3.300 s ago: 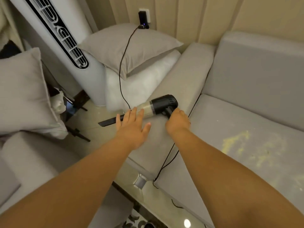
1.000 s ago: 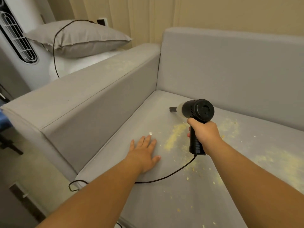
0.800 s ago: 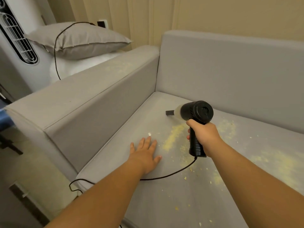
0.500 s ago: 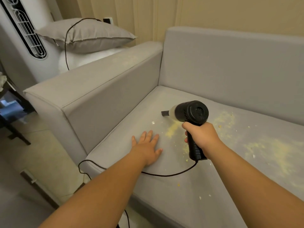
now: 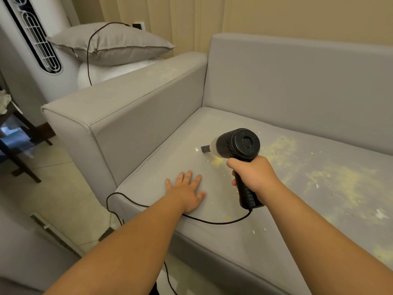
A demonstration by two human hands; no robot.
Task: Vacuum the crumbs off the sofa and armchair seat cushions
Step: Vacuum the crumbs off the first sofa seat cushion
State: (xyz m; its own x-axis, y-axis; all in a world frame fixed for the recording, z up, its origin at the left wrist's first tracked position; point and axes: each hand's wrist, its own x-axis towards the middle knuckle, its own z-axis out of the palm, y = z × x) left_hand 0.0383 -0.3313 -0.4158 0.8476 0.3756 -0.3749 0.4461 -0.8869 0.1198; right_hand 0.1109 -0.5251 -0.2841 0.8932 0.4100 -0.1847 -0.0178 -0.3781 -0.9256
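Head view: right hand (image 5: 254, 174) is wrapped round the handle of the vacuum (image 5: 238, 145), holding it above the seat cushion (image 5: 212, 241) near its left end. Left hand (image 5: 187, 191) lies flat with fingers spread on the cushion, close to the front edge and just left of the vacuum, grasping nothing.

The vacuum's long axis runs roughly left to right across the seat. Its nozzle (image 5: 204, 149) points left and slightly down, toward the armrest (image 5: 127, 107), and its vented rear cap faces the camera and the right. The nozzle tip sits just beside a single white crumb (image 5: 196, 149); whether it touches the fabric cannot be told. The handle hangs down toward the front edge, and the cord (image 5: 212, 221) leaves its base, loops across the cushion under the left forearm, and drops over the front edge to the floor.

The bulk of the crumbs (image 5: 340, 182) lies to the right of the right hand, in yellow patches spread toward the back and right end of the seat, behind the nozzle's present heading. The right hand is by far the nearer to them. A small patch lies directly under the vacuum body. Reaching the main mess would seem to call for swinging the nozzle round to the right.

Beyond the armrest a pillow (image 5: 112, 45) carries the cord.
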